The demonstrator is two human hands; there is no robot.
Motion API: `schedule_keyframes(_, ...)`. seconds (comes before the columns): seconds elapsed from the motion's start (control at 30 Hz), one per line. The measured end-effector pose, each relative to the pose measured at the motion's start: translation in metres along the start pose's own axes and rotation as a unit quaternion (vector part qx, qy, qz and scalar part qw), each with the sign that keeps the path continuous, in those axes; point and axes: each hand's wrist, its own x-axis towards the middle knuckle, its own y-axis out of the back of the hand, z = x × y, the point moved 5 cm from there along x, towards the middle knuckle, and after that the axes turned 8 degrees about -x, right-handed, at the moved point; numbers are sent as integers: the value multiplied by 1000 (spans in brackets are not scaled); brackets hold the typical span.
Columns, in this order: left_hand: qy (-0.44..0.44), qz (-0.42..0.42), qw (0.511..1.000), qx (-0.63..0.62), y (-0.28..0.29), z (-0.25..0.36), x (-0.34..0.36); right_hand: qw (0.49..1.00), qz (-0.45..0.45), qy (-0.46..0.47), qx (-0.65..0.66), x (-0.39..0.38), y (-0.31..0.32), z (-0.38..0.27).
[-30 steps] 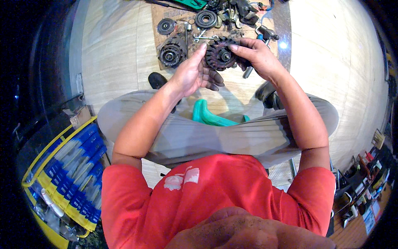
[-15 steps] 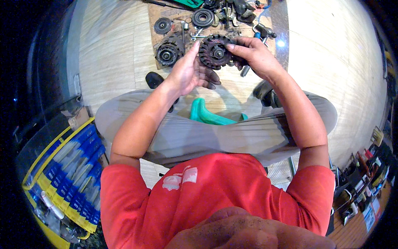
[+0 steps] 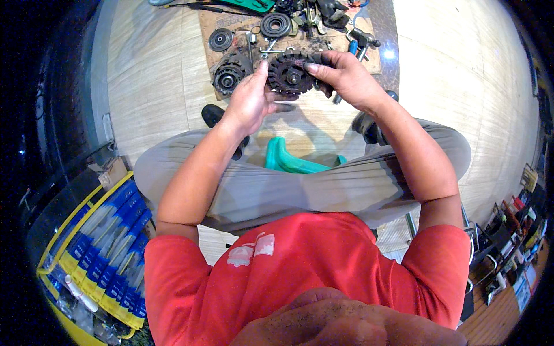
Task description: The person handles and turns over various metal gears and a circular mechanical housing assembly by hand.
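A dark, toothed round machine part (image 3: 289, 74), greasy with a metal hub in its middle, is held up in front of me above the floor. My left hand (image 3: 251, 99) grips its left side with the thumb up along the rim. My right hand (image 3: 342, 76) holds its right side, fingers curled over the top edge. I sit with grey-trousered knees spread, a green stool (image 3: 288, 160) showing between them.
A brown mat (image 3: 378, 40) on the wooden floor carries a second round toothed part (image 3: 229, 75), two pulleys (image 3: 275, 25), bolts and tools. A yellow crate of blue packets (image 3: 98, 254) stands at my lower left. Shelves of goods (image 3: 513, 230) line the right rim.
Both hands have carried the toothed part up and away from me, toward the mat, keeping the same grip. My view has tipped slightly, so the mat sits closer to the top edge.
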Motion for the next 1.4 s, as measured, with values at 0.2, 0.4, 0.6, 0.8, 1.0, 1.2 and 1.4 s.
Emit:
schedule_keyframes(0.2, -53, -37, 995, -80, 1, 0, 3, 1000, 20, -3, 20, 0, -4, -3)
schedule_keyframes(0.4, -88, -72, 991, -66, 1, 2, 5, 998, 4, -2, 69, 1, -5, -6)
schedule_keyframes(0.6, -92, -57, 992, -71, 4, 0, 9, 992, -25, -21, 121, -1, -6, -3)
schedule_keyframes(0.8, -115, -51, 988, -91, 4, 0, 12, 991, -30, -22, 130, 1, -6, -1)
schedule_keyframes(1.0, -98, -22, 992, -70, 8, 1, 12, 998, -26, -29, 39, 0, -6, 1)
schedule_keyframes(1.2, -73, 23, 995, -64, 13, 1, 12, 999, -33, -17, -15, -1, -7, -1)
schedule_keyframes(1.4, -50, 28, 996, -71, 14, 0, 11, 999, -32, -3, -41, -2, -7, -4)
